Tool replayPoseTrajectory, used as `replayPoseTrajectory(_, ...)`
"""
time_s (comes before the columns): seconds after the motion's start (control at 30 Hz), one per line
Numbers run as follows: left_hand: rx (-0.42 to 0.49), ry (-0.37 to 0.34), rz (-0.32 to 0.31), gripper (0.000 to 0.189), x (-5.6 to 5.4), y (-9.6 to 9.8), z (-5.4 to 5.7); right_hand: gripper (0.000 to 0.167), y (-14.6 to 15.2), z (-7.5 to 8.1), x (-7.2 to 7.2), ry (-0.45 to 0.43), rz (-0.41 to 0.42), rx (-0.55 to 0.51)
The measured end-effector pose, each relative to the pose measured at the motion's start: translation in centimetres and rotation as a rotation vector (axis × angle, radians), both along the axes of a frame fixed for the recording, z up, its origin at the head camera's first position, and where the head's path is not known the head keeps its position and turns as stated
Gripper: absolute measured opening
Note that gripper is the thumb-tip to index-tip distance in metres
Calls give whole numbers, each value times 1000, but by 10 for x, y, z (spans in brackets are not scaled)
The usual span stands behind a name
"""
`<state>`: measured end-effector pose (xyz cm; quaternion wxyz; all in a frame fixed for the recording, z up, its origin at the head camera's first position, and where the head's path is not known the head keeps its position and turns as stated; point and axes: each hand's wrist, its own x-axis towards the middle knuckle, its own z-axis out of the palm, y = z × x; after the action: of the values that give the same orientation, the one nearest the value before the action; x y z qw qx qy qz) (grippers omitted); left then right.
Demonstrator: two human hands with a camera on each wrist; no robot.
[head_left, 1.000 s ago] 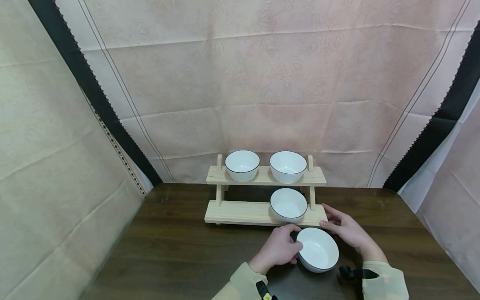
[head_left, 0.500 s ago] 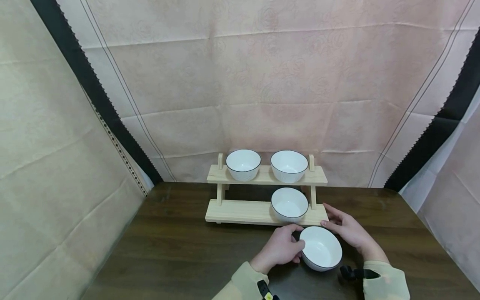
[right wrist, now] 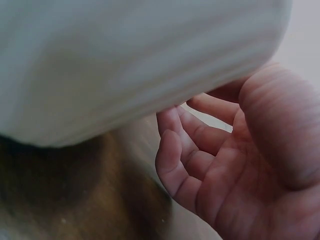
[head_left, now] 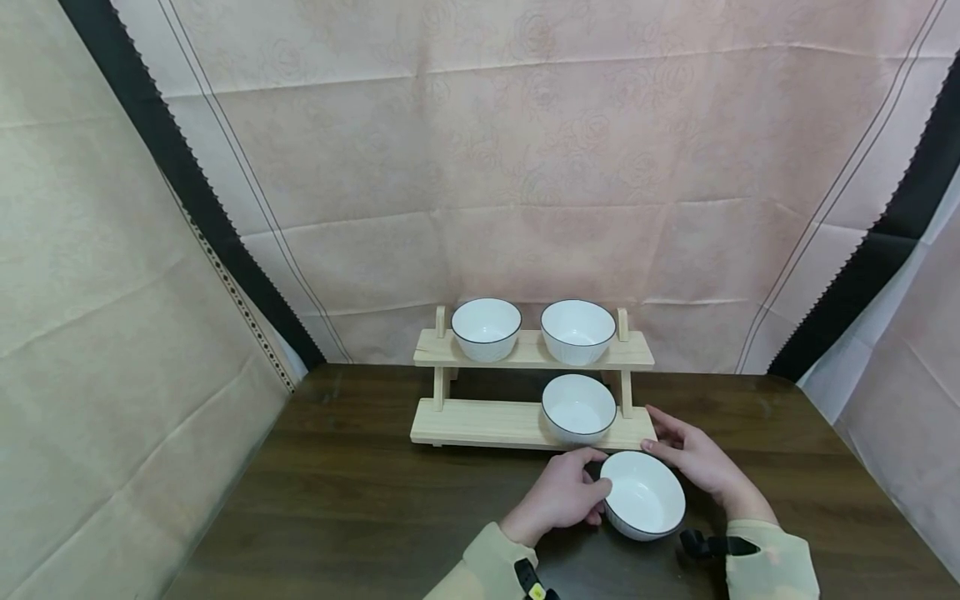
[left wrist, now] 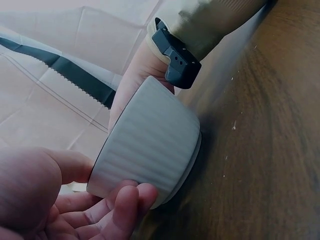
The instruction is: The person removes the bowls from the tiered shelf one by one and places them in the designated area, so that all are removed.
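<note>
A white ribbed bowl [head_left: 643, 496] with a dark rim is in my left hand [head_left: 562, 497], in front of a two-tier wooden rack [head_left: 480, 423]. My left thumb lies at the rim and the fingers [left wrist: 126, 205] curl against the outer wall. Whether the bowl's base touches the table is unclear. My right hand [head_left: 697, 458] grips the right end of the lower shelf, thumb at the front edge and fingers behind. The bowl's wall [right wrist: 125, 65] fills the upper part of the right wrist view, hiding the thumb's contact with the shelf.
Matching bowls stand on the rack: an upper left bowl [head_left: 486, 330], an upper right bowl [head_left: 577, 333], and a lower right bowl [head_left: 578, 408]. Bare wood shows on the lower shelf's left half. Under everything is a dark wooden table [head_left: 345, 500], with a pale cloth backdrop [head_left: 525, 167] behind.
The bowl in my left hand has shifted slightly to the right, mostly in the first half second. My right hand keeps its place at the rack's end.
</note>
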<state>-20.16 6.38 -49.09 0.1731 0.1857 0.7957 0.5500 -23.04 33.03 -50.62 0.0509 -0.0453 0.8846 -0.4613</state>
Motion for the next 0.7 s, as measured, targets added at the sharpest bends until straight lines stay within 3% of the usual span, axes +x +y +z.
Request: replayPoseTrajectory(0.7,-9,6,22,37,-1,0,0,80,2,-1,-1,-10,-7,13)
